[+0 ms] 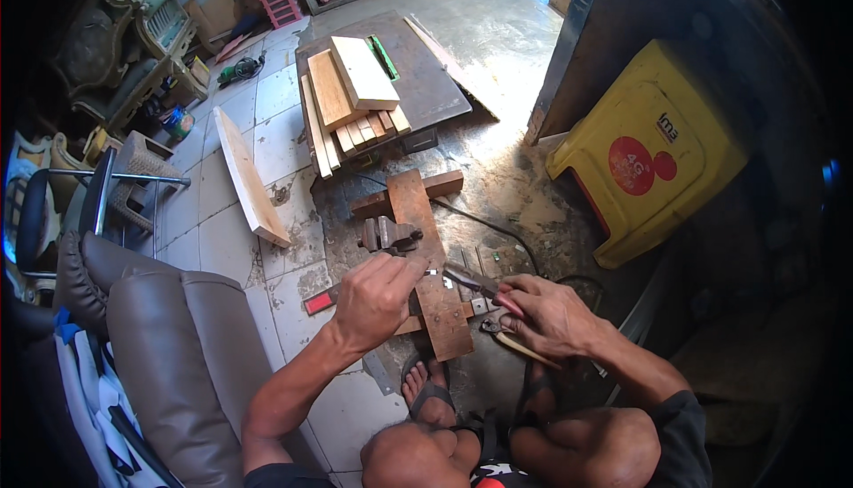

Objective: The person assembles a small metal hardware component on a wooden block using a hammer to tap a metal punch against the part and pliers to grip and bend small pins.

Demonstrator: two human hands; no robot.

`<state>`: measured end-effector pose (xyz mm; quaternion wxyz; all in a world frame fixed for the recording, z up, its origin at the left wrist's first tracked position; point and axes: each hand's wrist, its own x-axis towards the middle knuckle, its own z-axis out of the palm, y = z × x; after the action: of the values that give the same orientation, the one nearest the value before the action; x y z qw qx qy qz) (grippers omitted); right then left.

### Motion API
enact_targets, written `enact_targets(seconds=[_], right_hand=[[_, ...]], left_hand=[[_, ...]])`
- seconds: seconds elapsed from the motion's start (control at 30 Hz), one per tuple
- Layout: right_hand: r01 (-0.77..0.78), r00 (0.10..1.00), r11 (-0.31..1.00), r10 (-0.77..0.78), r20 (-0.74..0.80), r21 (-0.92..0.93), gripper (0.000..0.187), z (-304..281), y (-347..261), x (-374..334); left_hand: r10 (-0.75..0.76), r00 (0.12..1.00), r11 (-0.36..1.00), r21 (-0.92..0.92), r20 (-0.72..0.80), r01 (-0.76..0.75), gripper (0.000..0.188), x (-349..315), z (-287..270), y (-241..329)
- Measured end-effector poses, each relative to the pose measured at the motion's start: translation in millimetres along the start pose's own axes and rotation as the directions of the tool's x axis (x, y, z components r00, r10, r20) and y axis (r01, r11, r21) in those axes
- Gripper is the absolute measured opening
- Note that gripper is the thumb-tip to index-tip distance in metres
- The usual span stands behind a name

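My left hand (378, 297) is closed just in front of a small metal vise (389, 234), its fingers bent round something too hidden to name. The vise sits on a worn brown wooden plank (435, 297), which rests across wooden crosspieces. In my right hand (553, 317) is a red-handled flat metal tool (508, 301); its dark blade points left over the plank, its tip near my left fingers. Whether the tip touches anything there cannot be seen. Small white pieces (447, 282) lie on the plank. Beneath my right hand is a pair of pliers (520, 346) with pale handles.
Wooden boards (336, 88) are stacked on a low dark table (418, 79) ahead. A pale plank (244, 177) leans left of it. A yellow plastic stool (657, 150) stands right, a brown padded seat (169, 346) left. A black cable (489, 222) crosses the floor; a red box (320, 300) lies there.
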<state>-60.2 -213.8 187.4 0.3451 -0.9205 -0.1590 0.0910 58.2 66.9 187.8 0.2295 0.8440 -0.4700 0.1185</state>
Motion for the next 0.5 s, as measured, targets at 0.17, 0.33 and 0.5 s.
enact_targets(seconds=[0.17, 0.33, 0.5], right_hand=[[0.121, 0.992, 0.974, -0.115, 0.042, -0.192, 0.037, -26, 6, 7], [0.302, 0.953, 0.88, -0.27, 0.139, -0.367, 0.033, -54, 12, 29], [0.33, 0.944, 0.79, -0.272, 0.187, -0.517, 0.041, -78, -2, 26]], left_hand=[[0.238, 0.971, 0.965, 0.12, -0.006, -0.235, 0.025, 8, -5, -1], [0.359, 0.931, 0.91, 0.2, 0.064, -0.364, 0.025, 15, -11, 3], [0.391, 0.919, 0.892, 0.224, 0.052, -0.392, 0.024, 24, -6, 9]])
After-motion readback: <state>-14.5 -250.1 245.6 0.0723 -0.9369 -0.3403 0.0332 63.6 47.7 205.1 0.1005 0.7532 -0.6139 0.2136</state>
